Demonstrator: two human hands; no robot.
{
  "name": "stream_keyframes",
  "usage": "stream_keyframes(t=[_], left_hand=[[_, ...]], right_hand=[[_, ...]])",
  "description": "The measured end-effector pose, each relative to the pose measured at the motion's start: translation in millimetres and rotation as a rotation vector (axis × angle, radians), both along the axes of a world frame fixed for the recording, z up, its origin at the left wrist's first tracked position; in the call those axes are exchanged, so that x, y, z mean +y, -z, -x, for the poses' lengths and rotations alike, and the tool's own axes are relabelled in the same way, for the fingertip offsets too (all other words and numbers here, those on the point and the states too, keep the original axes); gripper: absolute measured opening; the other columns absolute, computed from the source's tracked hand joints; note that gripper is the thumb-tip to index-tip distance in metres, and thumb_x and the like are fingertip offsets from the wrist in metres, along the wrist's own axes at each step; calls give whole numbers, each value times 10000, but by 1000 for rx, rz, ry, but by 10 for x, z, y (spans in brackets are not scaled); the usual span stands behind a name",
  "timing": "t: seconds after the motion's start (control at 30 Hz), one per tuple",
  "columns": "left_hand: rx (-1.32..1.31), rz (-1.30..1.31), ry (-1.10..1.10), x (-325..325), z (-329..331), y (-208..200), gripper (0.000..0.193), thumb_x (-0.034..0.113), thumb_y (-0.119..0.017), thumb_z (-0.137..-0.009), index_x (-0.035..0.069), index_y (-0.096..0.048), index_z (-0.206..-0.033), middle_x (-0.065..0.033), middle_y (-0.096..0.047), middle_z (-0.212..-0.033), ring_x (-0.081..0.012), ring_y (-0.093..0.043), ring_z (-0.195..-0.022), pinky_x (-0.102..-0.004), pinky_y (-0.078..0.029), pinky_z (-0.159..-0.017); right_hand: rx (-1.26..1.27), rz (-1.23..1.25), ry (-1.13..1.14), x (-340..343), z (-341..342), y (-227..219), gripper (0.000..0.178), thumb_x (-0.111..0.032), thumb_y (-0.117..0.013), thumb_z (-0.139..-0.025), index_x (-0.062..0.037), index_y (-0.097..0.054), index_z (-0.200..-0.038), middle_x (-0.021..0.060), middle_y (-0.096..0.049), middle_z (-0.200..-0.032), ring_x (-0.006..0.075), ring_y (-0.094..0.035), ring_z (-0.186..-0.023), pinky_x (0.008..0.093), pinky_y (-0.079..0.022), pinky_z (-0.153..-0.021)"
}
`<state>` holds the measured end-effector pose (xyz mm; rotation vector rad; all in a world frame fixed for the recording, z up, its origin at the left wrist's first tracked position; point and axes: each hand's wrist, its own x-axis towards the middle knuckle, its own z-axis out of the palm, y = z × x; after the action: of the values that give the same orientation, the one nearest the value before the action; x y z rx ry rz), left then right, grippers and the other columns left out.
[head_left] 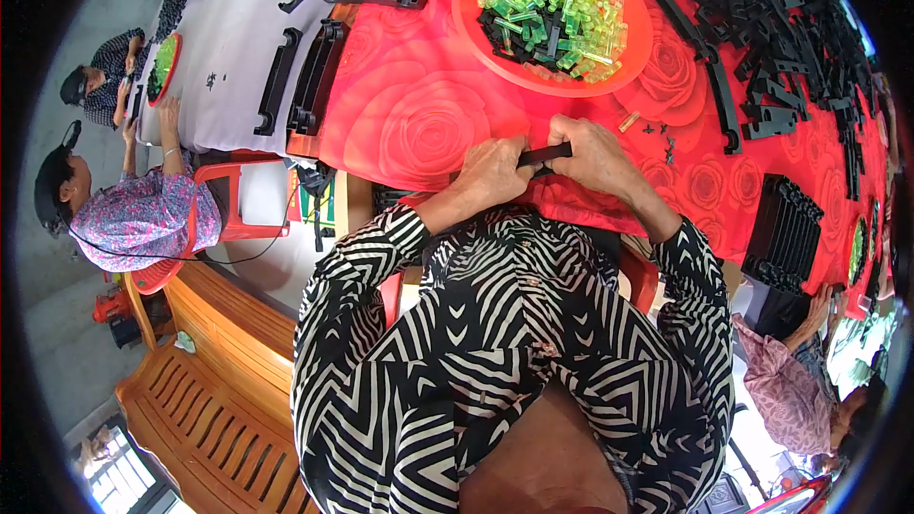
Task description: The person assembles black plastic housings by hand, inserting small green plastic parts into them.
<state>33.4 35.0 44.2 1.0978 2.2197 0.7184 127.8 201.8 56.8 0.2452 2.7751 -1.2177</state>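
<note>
At centre frame, a black plastic strip (545,154) is held between the left hand (492,174) and the right hand (595,156), fingers of both pressed together around it over the red rose-print tablecloth (419,114). Most of the strip is hidden inside the fists; only a short middle stretch is seen. Above, an orange plate (476,24) of green and black small parts is noted. At upper right, a pile of black strips (781,29) is cut off by the dark rim.
</note>
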Motion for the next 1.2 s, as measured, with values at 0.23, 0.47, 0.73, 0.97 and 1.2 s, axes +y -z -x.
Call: stream_keyframes(t=[0.23, 0.47, 0.73, 0.97, 1.2], left_hand=[[30, 46, 7, 9, -19, 11, 244, 222, -665, -812, 12, -615, -927, -244, -629, -749, -437, -626, -762, -521, -466, -662], [85, 43, 31, 24, -23, 11, 282, 229, -657, -791, -35, -601, -868, -263, -634, -722, -438, -642, -733, -527, -489, -666], [-39, -5, 54, -29, 79, -8, 325, 288, -673, -828, -14, -608, -927, -247, -641, -768, -425, -639, -774, -521, -475, -677], [-133, -67, 31, -173, 71, -53, 336, 321, -684, -829, -2, -635, -909, -225, -629, -712, -401, -635, -711, -480, -480, -627], [-2, -2, 132, -203, 33, -108, 241, 191, -653, -817, 15, -596, -971, -226, -645, -809, -403, -638, -784, -470, -482, -661]], right_hand=[[11, -71, 54, -42, -21, 60, 285, -115, -741, -663, -56, -515, -827, 114, -588, -735, 333, -588, -763, 443, -443, -642], [32, -103, 84, -77, -34, 39, 285, -109, -732, -645, -53, -521, -829, 119, -591, -725, 338, -586, -760, 447, -445, -642], [46, -45, -34, 24, 10, 47, 274, -106, -721, -676, -31, -529, -856, 124, -603, -787, 328, -594, -777, 421, -463, -662], [254, 288, -14, -109, -85, 60, 245, -96, -678, -759, 10, -549, -939, 136, -590, -867, 289, -619, -817, 372, -489, -710], [170, -17, 15, -277, -176, -101, 250, -199, -614, -783, -9, -551, -932, 178, -619, -880, 371, -604, -845, 478, -477, -726]])
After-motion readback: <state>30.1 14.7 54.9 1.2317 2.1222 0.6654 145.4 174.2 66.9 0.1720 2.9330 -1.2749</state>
